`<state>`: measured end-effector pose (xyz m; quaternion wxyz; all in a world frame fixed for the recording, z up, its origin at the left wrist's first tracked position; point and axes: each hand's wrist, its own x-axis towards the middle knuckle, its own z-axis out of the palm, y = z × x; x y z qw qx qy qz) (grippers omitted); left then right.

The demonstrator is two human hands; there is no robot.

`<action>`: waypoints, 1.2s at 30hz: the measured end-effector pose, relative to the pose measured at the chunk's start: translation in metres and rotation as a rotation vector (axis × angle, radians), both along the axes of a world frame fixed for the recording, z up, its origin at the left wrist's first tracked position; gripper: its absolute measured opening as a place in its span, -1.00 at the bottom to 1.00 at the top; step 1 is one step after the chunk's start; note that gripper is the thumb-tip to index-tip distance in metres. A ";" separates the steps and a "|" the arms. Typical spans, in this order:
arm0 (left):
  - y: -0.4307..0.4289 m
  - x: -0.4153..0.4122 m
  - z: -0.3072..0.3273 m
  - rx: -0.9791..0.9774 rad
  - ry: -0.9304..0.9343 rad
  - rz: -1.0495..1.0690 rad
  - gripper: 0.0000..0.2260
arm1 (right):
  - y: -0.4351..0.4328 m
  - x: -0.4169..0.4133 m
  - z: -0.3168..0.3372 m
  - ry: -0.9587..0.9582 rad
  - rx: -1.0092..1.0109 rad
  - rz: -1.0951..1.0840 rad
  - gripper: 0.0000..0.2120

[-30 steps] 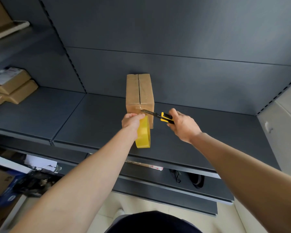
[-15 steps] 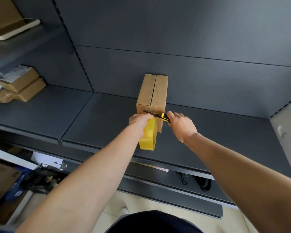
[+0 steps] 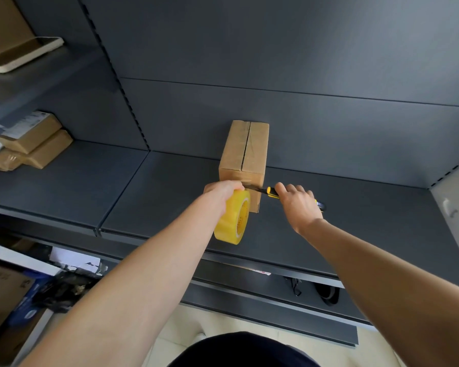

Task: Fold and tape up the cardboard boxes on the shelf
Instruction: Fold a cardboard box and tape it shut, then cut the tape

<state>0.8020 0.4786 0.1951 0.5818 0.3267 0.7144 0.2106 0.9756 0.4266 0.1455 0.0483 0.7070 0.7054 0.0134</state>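
Far on the left, two small brown boxes (image 3: 35, 140) lie stacked on the dark grey metal shelf (image 3: 72, 192), and the top one has a white label. From there the shelf runs flat and smooth, with a thin seam where two panels meet, and there is a wide open stretch before the next thing. The front edge of the shelf is a straight lip. The back wall is flat grey metal with rows of little slots going up it. Near the middle stands the cardboard box (image 3: 245, 152), long and narrow. Its far end is close to the back wall and its near end is well back from the front lip. Its two top flaps are folded shut and meet in a dark line down the middle. The left hand (image 3: 223, 193) is at the near end of the box, with its fingers curled round a fat, shiny yellow roll of tape (image 3: 232, 221) that hangs in front of the box. Just to the right, the right hand (image 3: 298, 205) is wrapped round the yellow and black handle of a knife (image 3: 270, 192). The thin blade lies across the near face of the box. The two hands are close but not touching. Past the right hand there is more open shelf, up to a white cupboard (image 3: 456, 207).
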 end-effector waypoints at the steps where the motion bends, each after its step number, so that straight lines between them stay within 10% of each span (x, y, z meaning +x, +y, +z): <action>1: 0.000 -0.002 0.000 -0.006 0.014 -0.022 -0.50 | -0.001 0.000 -0.002 0.001 0.003 -0.008 -0.41; 16: -0.007 -0.023 -0.017 0.028 -0.071 -0.177 -0.95 | -0.022 0.008 -0.027 0.031 -0.313 -0.196 -0.60; 36: -0.030 -0.007 -0.019 0.062 -0.169 -0.117 -0.94 | -0.032 0.014 -0.038 -0.001 -0.253 -0.143 -0.55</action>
